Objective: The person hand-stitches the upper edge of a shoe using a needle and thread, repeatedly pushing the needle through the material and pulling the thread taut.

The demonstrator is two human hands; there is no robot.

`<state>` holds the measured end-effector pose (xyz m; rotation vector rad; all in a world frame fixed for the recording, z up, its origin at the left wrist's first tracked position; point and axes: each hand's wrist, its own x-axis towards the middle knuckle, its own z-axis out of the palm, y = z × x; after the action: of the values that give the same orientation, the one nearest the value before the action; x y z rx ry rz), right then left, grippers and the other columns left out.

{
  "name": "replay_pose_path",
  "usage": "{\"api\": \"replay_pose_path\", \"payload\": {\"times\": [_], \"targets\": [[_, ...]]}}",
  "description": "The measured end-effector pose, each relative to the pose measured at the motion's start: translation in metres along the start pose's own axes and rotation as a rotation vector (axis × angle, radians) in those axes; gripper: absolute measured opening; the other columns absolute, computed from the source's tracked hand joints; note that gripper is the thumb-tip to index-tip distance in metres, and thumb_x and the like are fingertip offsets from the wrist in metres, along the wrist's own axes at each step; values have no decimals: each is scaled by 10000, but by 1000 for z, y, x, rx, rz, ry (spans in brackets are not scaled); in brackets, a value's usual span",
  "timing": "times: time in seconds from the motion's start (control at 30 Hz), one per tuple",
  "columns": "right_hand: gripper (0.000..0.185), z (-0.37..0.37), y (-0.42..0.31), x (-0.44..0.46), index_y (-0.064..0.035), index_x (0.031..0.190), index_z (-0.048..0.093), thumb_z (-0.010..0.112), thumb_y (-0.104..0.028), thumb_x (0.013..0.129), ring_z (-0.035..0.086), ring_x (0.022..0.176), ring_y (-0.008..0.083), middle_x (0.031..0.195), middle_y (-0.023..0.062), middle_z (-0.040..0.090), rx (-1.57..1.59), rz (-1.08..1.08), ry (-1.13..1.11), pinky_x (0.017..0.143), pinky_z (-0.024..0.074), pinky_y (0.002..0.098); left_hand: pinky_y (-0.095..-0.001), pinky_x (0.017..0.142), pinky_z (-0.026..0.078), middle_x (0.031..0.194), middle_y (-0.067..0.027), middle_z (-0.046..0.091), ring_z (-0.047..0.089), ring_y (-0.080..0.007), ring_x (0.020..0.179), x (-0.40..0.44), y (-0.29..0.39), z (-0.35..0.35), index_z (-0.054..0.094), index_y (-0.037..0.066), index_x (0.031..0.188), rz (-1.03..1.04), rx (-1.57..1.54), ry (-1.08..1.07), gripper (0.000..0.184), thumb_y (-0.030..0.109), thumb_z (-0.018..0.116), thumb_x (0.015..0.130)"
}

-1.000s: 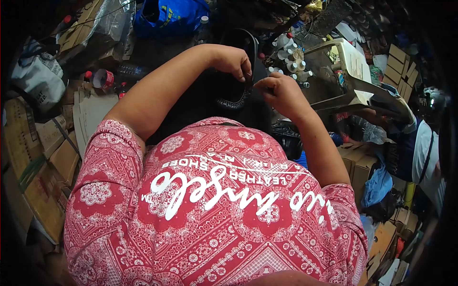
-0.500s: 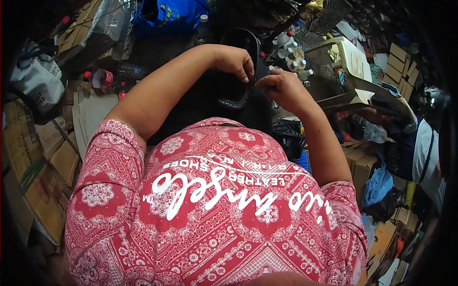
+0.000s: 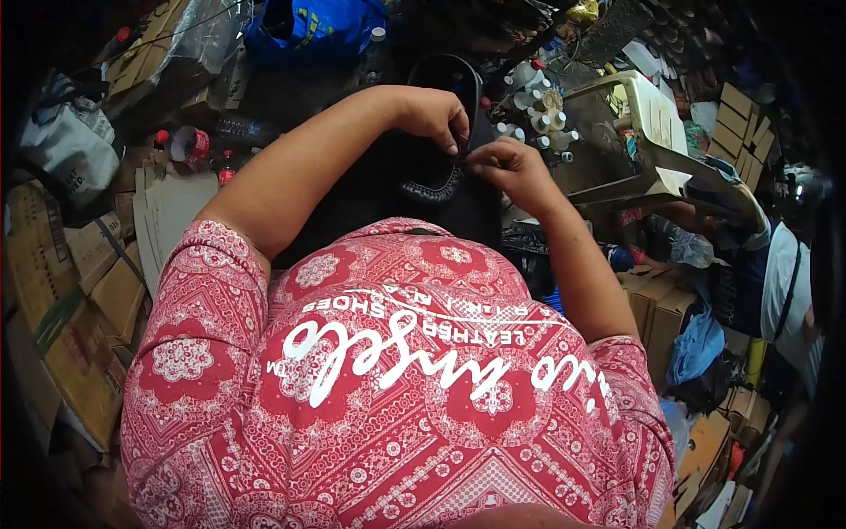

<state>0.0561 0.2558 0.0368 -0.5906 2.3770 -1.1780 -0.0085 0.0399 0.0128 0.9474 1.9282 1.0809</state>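
Note:
A black, oval, shoe-like piece [image 3: 477, 92] lies over the dark lap, its lower rim showing a ridged, stitched-looking edge [image 3: 432, 192]. My left hand [image 3: 438, 117] reaches over it with thumb and fingers pinched at its inner right side. Close beside, my right hand [image 3: 513, 169] is also pinched, its fingertips near the same rim and almost meeting the left ones. Whatever is between the fingertips is too small and dark to make out. The red and white patterned shirt [image 3: 423, 379] fills the lower view.
White-capped bottles [image 3: 539, 110] and a worn white plastic chair [image 3: 656, 115] stand to the right. A blue bag [image 3: 330, 26] is at the top. Cardboard [image 3: 62, 300] and a white bag [image 3: 70, 141] lie left. A blue plastic bag [image 3: 698, 344] hangs right, near cardboard boxes.
My right hand drew slightly away, then came back left and a little lower, with its fingertips closer to my left hand. My left hand and the black piece have barely moved.

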Motion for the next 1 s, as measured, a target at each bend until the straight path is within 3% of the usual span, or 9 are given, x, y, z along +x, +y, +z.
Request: {"api": "replay_pose_path", "payload": {"times": [0.1,0.17,0.23,0.27,0.3,0.43,0.67,0.73,1.0], "targets": [[138,7,-9,-2,-74,889,688,700,-54,753,585,769,157,792,52,565,-138,-84,87,711,472,268,-341,875,433,987,-111,596,568,-258,985,-6,9,0,690,36,954,-117,77,39,250,149,711,732],[161,8,-10,-4,-100,909,691,693,-51,756,586,721,191,812,66,569,-149,-123,131,687,478,296,-330,872,437,1019,-112,596,564,-251,998,-22,9,2,667,39,1006,6,225,247,306,145,712,722],[177,7,-7,-6,-106,924,693,688,-45,758,587,720,196,814,65,566,-115,-128,129,686,477,302,-308,870,439,1096,-77,579,544,-190,1017,-49,-4,-12,601,55,1133,132,47,472,424,86,646,713],[193,7,-6,-7,-112,938,694,683,-40,760,588,719,201,817,65,563,-88,-133,127,684,476,308,-271,860,426,1093,-42,567,521,-147,1009,-76,3,-22,592,46,1117,-20,-20,577,396,64,562,722],[193,7,-5,-10,-112,938,694,683,-40,760,588,719,201,817,65,563,-85,-132,135,684,476,308,-294,859,444,1030,-85,600,549,-192,992,-96,-17,-30,600,21,1077,25,-115,689,402,76,505,690],[222,10,-10,-16,-124,973,695,666,-36,772,589,736,233,813,78,552,-145,-130,143,684,476,318,-221,663,447,995,-41,606,511,-88,669,-187,-41,-47,587,34,1142,-385,-343,854,421,-1,423,756],[272,20,-14,-27,-169,1022,688,635,-48,785,558,779,262,836,65,566,-353,-123,199,730,428,363,-199,631,413,998,-10,604,501,-37,691,-204,-44,-16,566,46,1213,-318,-648,1053,359,68,555,855],[277,20,-12,-28,-174,1033,685,636,-56,787,553,777,257,834,62,564,-343,-121,192,748,414,362,-191,625,394,1023,-15,601,501,-28,695,-219,-51,-19,556,40,1228,-87,-911,1087,379,79,569,851],[304,25,-17,-32,-192,1059,674,631,-62,787,543,808,229,818,41,547,-508,-181,229,820,353,369,-222,703,490,1031,-58,630,600,-91,780,-220,-61,-15,590,12,1173,-131,-776,1251,330,31,612,844]]}}
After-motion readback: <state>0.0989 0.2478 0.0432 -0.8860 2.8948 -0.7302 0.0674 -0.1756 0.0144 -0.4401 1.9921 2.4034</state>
